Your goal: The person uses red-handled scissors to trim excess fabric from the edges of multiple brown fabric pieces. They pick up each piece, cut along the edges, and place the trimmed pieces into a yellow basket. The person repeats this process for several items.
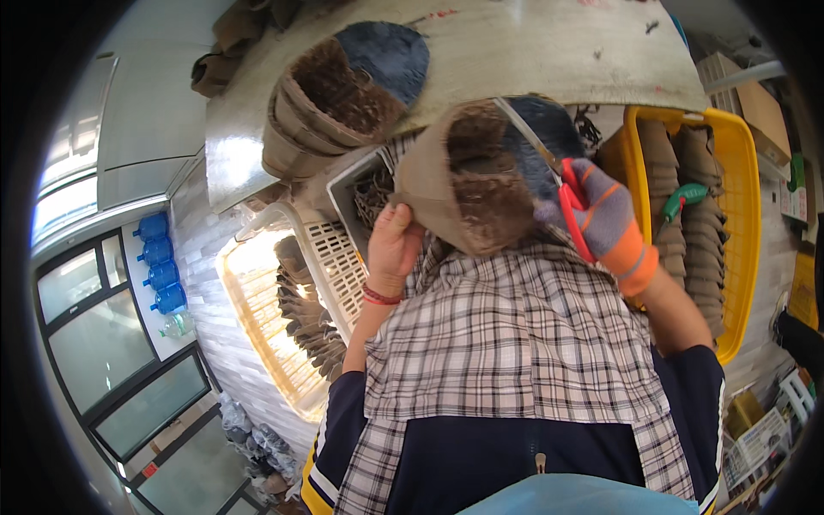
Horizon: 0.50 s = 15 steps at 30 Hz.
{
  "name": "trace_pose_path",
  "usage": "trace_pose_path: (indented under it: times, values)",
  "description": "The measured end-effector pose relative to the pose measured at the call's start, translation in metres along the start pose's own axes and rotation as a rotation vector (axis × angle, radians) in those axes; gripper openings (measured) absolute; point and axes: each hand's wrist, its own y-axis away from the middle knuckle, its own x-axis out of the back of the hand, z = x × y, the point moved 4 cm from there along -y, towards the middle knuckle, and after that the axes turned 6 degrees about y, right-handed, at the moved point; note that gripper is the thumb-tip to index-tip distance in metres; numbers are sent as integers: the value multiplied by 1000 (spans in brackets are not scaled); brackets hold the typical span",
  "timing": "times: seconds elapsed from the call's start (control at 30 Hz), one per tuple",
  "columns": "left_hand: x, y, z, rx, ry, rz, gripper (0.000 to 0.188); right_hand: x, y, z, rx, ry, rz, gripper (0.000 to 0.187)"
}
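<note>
My left hand (pixel 395 247), bare with a red bracelet at the wrist, pinches the near left edge of a fur-lined tan fabric piece (pixel 429 189). Brown pile shows inside it, and a dark blue rounded part lies on its far right side. My right hand (pixel 608 215), in a grey and orange glove, grips red-handled scissors (pixel 573 206). Their long blades point away and to the left, across the dark blue part. A plaid apron (pixel 515 343) covers my lap below the piece. On the table, a nested stack of similar fur-lined pieces (pixel 296 129) stands farther left.
The pale worktable (pixel 549 51) spans the far side. At right, a yellow crate (pixel 742 257) holds stacked tan pieces and a green-handled tool (pixel 684 199). A grey bin (pixel 348 193) with dark scraps and a pale basket (pixel 257 326) stand at left. Blue water bottles (pixel 159 262) line the wall.
</note>
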Motion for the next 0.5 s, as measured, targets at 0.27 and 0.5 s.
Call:
trace_pose_path:
  times: [0.27,0.5]
  values:
    - [-78,-46,47,-415,-658,-45,23,-40,-59,-75,360,-156,59,37]
    - [123,-37,171,-818,-236,482,31,-101,-165,-88,527,-33,151,42]
